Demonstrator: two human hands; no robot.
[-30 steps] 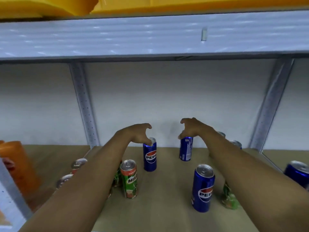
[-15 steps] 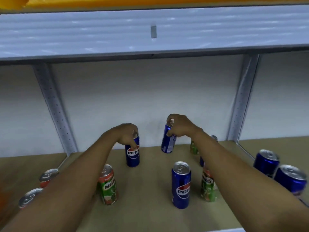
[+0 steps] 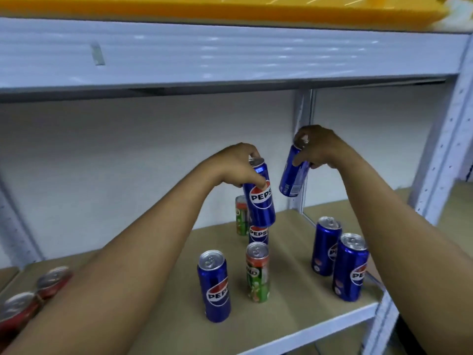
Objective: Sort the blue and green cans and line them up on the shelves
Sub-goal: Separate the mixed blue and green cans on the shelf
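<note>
Nearest the shelf [image 3: 294,336] edge, a blue can [image 3: 215,286] and a green can [image 3: 257,272] are standing upright. Beyond them, the left hand [image 3: 234,166] is closing round the top of a lifted Pepsi can [image 3: 259,193], and the right hand [image 3: 318,147] is pinching a tilted blue can [image 3: 291,175] clear of the board. Thin, slick metal, probably dentable; gripping near the rim looks safest.
</note>
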